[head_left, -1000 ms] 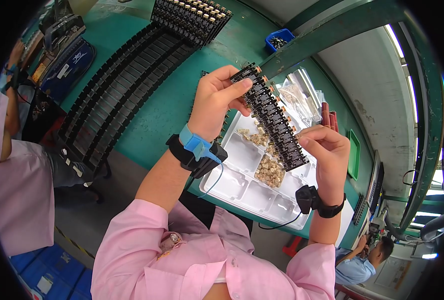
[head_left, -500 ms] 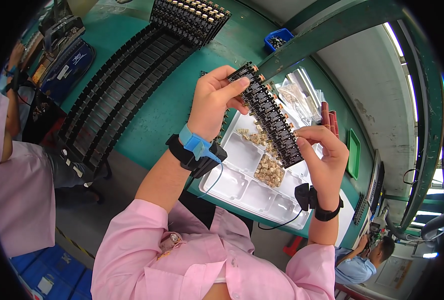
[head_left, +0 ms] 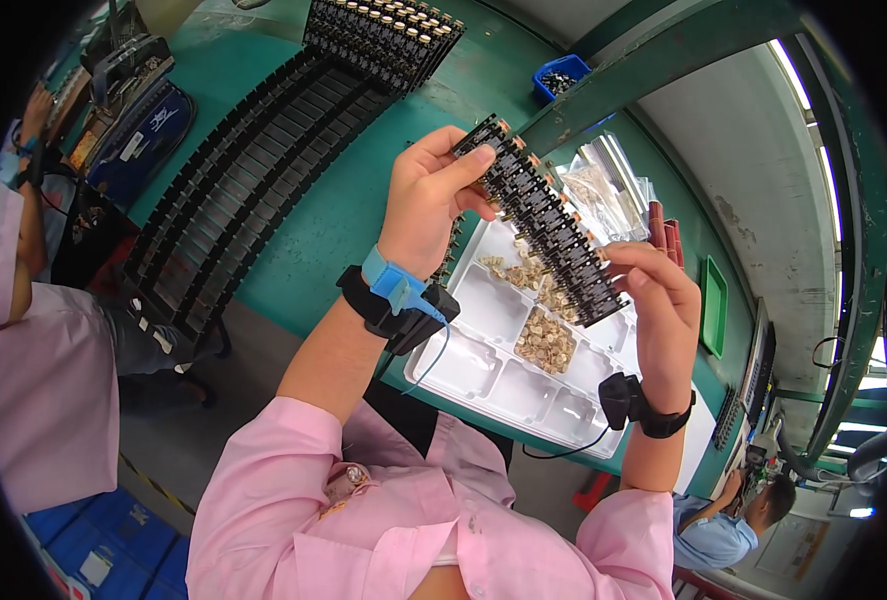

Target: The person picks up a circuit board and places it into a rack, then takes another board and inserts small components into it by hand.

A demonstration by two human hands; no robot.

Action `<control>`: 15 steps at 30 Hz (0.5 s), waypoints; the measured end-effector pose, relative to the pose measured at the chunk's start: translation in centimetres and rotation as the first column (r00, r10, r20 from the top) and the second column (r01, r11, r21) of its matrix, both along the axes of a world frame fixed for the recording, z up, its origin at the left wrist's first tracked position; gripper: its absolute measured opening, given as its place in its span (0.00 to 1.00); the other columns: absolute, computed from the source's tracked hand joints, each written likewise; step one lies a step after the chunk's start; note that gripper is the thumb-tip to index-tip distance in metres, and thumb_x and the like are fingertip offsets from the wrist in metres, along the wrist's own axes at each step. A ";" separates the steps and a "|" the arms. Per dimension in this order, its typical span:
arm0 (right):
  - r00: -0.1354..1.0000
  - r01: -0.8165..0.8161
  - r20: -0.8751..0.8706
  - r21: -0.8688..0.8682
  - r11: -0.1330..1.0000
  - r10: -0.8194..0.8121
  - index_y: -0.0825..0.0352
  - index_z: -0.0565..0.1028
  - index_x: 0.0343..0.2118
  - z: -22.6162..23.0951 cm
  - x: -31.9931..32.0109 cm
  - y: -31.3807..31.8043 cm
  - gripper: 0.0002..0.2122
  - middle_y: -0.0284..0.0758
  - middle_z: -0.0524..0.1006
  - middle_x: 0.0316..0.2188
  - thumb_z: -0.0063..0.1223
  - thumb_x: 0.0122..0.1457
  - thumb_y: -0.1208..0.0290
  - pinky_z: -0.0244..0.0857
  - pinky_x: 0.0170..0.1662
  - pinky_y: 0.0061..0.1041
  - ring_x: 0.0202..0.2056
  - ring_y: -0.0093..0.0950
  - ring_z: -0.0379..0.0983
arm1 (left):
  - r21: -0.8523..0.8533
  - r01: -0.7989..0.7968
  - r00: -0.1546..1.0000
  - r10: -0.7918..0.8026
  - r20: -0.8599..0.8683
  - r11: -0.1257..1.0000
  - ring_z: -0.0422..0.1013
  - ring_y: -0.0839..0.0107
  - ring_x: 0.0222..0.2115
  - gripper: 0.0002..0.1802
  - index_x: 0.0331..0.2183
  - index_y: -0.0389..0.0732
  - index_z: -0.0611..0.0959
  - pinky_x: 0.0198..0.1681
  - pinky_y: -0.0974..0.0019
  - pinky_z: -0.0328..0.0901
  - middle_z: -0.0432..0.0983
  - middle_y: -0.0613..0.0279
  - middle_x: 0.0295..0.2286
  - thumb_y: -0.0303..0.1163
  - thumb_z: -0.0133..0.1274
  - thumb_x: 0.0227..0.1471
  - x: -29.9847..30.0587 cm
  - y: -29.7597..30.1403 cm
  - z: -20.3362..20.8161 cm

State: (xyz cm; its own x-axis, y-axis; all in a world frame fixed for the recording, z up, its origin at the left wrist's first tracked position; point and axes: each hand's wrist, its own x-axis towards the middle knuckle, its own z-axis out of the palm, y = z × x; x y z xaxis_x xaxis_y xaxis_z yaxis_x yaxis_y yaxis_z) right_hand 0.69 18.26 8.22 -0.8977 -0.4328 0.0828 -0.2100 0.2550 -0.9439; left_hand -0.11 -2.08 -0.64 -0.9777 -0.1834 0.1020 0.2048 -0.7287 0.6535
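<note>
A long black circuit board panel (head_left: 542, 215) hangs tilted above a white tray, small round copper-coloured parts lining its upper right edge. My left hand (head_left: 426, 195) is closed on the panel's upper left end, thumb on the face. Near the lower right end, my right hand (head_left: 654, 285) has bent fingers, with the index fingertip at the panel's edge by a copper-coloured part. Whether anything small sits in those fingers is hidden. Below, the compartmented white tray (head_left: 464, 362) holds piles of small gold-coloured parts (head_left: 546, 340).
A long black slotted rack (head_left: 254, 170) lies at left, with upright boards (head_left: 384, 40) at its far end. Plastic bags (head_left: 604, 190), reddish rolls (head_left: 664, 235), a green tray (head_left: 714, 305) and a blue bin (head_left: 561, 76) stand right. A green beam (head_left: 654, 65) crosses overhead. Other people sit left and far right.
The panel's lower end has swung slightly right and up. My right thumb has come off the panel's face, while its index finger stays at the edge. My left hand keeps its grip.
</note>
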 end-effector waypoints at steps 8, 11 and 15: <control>0.999 0.021 -0.050 0.255 0.967 -0.008 0.69 0.72 0.33 -4.9 -2.0 1.3 0.09 0.34 0.72 0.26 0.44 0.46 0.81 0.59 0.32 0.18 0.28 0.20 0.66 | 0.079 -0.024 0.997 0.030 -0.072 0.997 0.68 0.78 0.17 0.04 0.25 0.36 0.73 0.18 0.78 0.63 0.73 0.61 0.22 0.27 0.47 0.47 -0.3 -0.4 -0.4; 0.980 -0.068 -0.123 0.519 0.852 0.153 0.65 0.72 0.34 -7.4 -1.4 0.4 0.09 0.34 0.72 0.28 0.45 0.48 0.76 0.61 0.34 0.21 0.30 0.22 0.68 | 0.089 -0.027 0.997 0.033 -0.075 0.996 0.68 0.78 0.18 0.05 0.25 0.36 0.73 0.18 0.78 0.62 0.73 0.61 0.23 0.28 0.46 0.47 -0.3 -0.2 -0.4; 0.938 -0.050 -0.266 0.531 0.846 0.222 0.61 0.72 0.34 -10.6 -1.8 -0.9 0.08 0.34 0.73 0.31 0.48 0.49 0.72 0.63 0.36 0.22 0.32 0.26 0.70 | 0.080 -0.030 0.996 0.036 -0.076 0.996 0.68 0.78 0.18 0.05 0.26 0.36 0.73 0.18 0.78 0.62 0.73 0.61 0.23 0.28 0.46 0.48 -0.2 -0.4 -0.5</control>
State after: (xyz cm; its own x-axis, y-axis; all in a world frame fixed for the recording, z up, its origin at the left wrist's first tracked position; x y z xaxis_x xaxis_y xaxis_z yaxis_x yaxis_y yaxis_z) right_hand -1.12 17.33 -2.39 -0.7920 -0.6059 0.0754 -0.5334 0.6264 -0.5685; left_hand -0.36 -2.48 -1.17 -0.9608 -0.2255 0.1612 0.2772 -0.7692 0.5757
